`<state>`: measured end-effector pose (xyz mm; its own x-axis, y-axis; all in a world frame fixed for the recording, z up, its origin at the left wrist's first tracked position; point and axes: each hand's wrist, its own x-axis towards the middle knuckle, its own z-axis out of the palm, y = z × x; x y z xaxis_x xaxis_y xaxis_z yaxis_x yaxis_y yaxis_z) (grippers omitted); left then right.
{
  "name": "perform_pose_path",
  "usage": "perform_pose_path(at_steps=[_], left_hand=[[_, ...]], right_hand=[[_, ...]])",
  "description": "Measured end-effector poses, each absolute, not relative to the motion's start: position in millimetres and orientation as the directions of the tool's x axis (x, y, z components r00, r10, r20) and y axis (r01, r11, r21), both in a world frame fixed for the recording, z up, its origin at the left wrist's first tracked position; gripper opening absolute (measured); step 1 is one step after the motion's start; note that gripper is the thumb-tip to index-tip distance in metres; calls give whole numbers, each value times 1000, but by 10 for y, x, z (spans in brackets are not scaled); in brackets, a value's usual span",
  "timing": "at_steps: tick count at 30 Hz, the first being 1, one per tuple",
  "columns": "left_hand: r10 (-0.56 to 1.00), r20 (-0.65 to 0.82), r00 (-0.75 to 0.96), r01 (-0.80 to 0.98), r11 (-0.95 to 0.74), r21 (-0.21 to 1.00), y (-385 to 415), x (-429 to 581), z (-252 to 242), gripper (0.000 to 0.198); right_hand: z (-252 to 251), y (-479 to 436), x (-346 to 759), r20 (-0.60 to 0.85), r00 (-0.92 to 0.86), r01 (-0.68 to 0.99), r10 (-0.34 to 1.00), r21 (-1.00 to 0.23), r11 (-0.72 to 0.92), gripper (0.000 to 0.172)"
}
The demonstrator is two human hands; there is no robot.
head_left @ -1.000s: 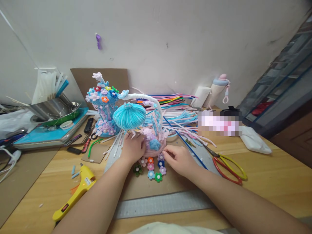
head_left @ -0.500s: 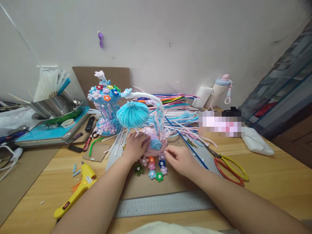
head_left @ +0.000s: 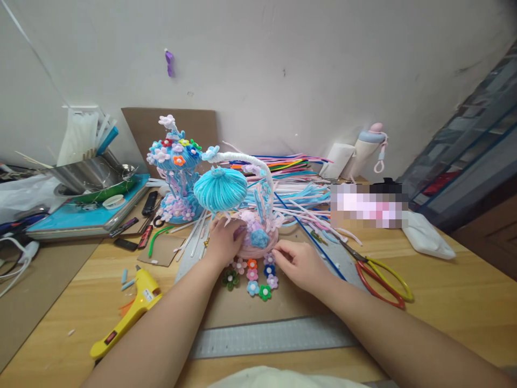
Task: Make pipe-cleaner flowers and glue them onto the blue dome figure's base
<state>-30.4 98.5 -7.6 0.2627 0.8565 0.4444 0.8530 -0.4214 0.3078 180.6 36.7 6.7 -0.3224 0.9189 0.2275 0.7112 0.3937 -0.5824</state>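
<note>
A pipe-cleaner lamp model stands before me, with a turquoise pleated shade [head_left: 220, 188] hanging from a curved white stem [head_left: 252, 159]. Its round pink base [head_left: 258, 251] bears lilac and blue fluffy pieces [head_left: 259, 238]. My left hand [head_left: 224, 241] is closed on the left side of this base, some of its fingertips hidden behind the shade and decorations. At the base's right front edge, my right hand [head_left: 297, 262] has thumb and forefinger pinched together; what lies between them is too small to make out. Several small pipe-cleaner flowers [head_left: 265, 292] lie just in front of the base.
A yellow glue gun [head_left: 133, 315] lies left of my left forearm. Scissors [head_left: 379, 277] with red and yellow handles rest at the right. Behind are a finished-looking flowered model [head_left: 175, 167] and piles of pipe cleaners [head_left: 299, 191]. A metal bowl [head_left: 91, 173] sits back left.
The view has shifted slightly. Both hands stay at the base in nearly the same pose, and the flowers lie as before.
</note>
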Motion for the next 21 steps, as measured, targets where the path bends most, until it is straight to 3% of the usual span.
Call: perform_pose_path(at_steps=[15,21], left_hand=[[813,405,419,803,-540,252,1038,-449,-24,20],[781,265,566,744,-622,244,980,-598,148,33]], right_hand=[[71,372,1802,237,-337,707,911,-575,411,23],[57,375,1813,234,-337,705,912,-579,409,22]])
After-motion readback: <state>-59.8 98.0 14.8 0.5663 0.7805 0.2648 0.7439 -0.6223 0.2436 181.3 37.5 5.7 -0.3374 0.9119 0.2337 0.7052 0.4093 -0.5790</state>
